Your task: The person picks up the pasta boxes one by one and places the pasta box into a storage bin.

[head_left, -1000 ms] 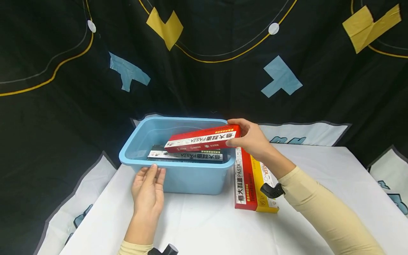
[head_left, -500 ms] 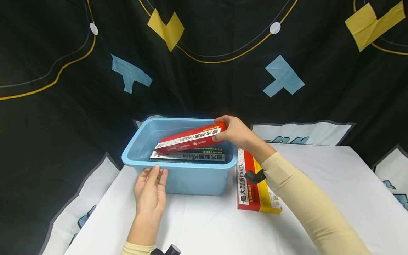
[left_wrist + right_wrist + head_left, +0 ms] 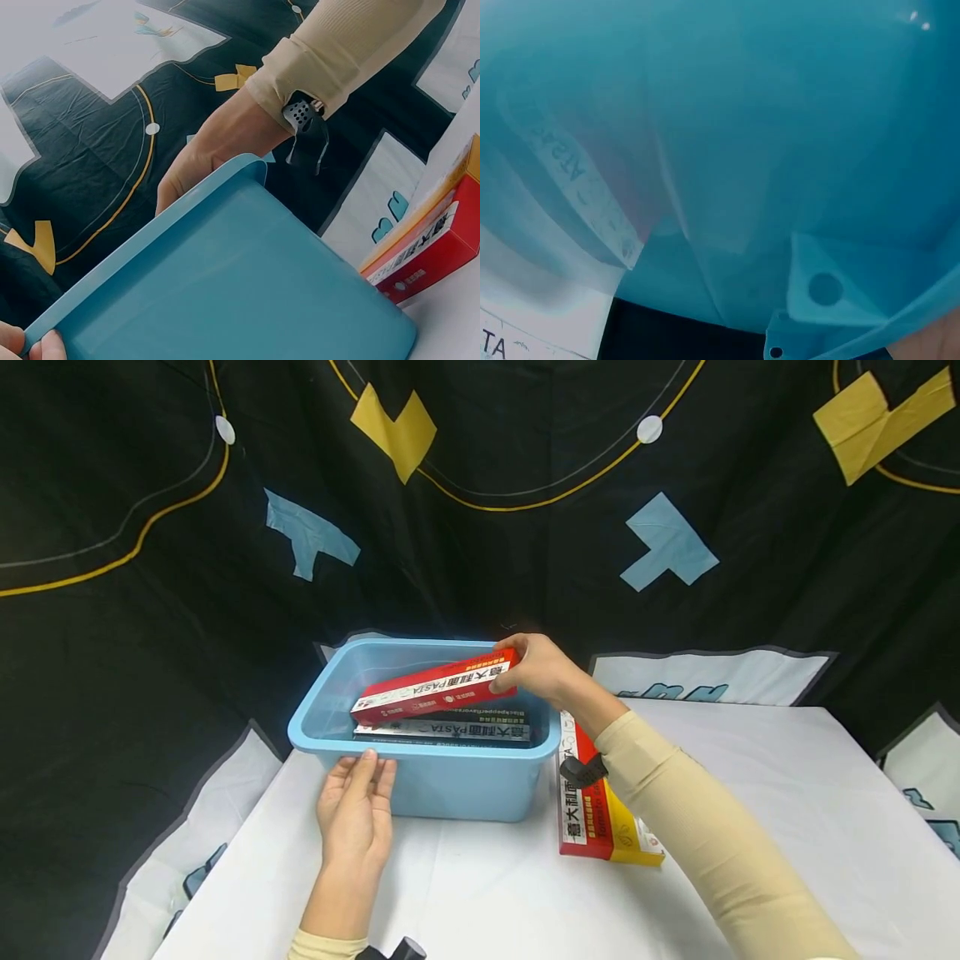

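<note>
My left hand (image 3: 356,814) pinches the near rim of a light blue plastic bin (image 3: 457,787), its thumb over the edge and fingers beneath. Inside the bin, my right hand (image 3: 540,668) grips the right end of a red pasta box (image 3: 431,690). That box slants down toward the left, its far end low over a black pasta box (image 3: 480,731) lying in the bin. Blue bin wall (image 3: 727,135) fills most of the right wrist view, where the hand's grip is hidden. In the left wrist view the wall hides the right hand's fingertips.
Right of the bin, a red tomato pasta box (image 3: 592,822) and a yellow pasta box (image 3: 626,835) lie side by side, partly behind the right forearm. A white cloth covers the table (image 3: 495,893). A black curtain (image 3: 480,577) hangs behind.
My right hand has carried the red pasta box leftward and farther into the bin, tilting it more. The left hand keeps its hold on the rim.
</note>
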`<state>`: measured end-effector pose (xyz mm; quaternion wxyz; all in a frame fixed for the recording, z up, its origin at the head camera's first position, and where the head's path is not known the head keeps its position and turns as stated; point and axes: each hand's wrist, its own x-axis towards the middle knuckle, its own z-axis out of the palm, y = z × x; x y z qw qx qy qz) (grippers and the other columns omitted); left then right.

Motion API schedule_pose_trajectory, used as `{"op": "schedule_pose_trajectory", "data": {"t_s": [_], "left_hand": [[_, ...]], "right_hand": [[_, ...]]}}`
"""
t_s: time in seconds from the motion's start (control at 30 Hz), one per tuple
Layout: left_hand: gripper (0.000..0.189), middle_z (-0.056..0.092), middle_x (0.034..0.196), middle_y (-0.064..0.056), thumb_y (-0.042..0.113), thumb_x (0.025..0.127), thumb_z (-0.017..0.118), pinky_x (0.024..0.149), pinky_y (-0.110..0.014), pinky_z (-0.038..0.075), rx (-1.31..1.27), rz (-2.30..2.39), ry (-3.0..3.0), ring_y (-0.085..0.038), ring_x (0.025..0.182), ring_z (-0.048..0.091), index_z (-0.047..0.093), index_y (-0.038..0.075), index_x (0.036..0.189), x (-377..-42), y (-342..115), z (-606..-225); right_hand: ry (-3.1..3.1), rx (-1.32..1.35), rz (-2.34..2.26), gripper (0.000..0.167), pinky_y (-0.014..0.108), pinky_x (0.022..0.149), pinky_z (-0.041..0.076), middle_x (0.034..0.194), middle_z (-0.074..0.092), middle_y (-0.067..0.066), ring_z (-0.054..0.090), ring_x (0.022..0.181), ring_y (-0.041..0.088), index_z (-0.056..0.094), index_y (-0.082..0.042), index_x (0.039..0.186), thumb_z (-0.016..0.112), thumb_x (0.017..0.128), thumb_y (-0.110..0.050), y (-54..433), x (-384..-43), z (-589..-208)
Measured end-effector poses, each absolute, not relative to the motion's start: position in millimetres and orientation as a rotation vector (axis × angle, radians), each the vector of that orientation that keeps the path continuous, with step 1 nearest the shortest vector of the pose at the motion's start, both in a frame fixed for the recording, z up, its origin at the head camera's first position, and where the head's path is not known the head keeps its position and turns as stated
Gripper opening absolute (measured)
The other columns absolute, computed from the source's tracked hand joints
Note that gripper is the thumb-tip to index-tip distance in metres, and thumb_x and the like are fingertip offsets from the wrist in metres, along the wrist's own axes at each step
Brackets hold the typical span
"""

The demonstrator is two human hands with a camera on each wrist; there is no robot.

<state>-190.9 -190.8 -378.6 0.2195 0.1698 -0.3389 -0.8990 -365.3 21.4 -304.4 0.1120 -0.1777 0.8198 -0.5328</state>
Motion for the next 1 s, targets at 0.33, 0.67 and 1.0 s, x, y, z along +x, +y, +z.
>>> {"op": "schedule_pose_trajectory", "data": {"t_s": [0.33,0.67,1.0], "left_hand": [[0.037,0.05,0.124,-0.01,0.012,0.088,0.073,0.096,-0.028,0.052,0.465,-2.495,-0.935,-0.013,0.102,0.057,0.045,0.006,0.112,-189.7,-193.0,-378.6],[0.039,0.048,0.13,-0.012,0.012,0.087,0.074,0.097,-0.027,0.051,0.458,-2.519,-0.916,-0.014,0.105,0.057,0.045,0.006,0.111,-190.1,-191.1,-377.9],[0.038,0.048,0.13,-0.011,0.011,0.088,0.073,0.096,-0.027,0.051,0.471,-2.526,-0.913,-0.014,0.105,0.055,0.044,0.007,0.111,-188.7,-191.2,-375.8]], "right_hand": [[2.844,-0.648,-1.282,0.069,0.046,0.095,0.054,0.137,0.052,0.008,0.053,0.116,0.029,0.049,-0.01,0.139,0.081,0.079,-0.012,19.3,-352.9,-312.0],[2.882,-0.718,-1.618,0.053,0.041,0.106,0.046,0.138,0.055,0.003,0.049,0.128,0.024,0.053,-0.014,0.137,0.069,0.088,-0.022,47.9,-328.2,-326.8],[2.97,-0.5,-1.722,0.064,0.04,0.108,0.042,0.149,0.044,0.001,0.039,0.137,0.023,0.044,-0.015,0.146,0.069,0.089,-0.032,115.1,-299.9,-334.8]]}}
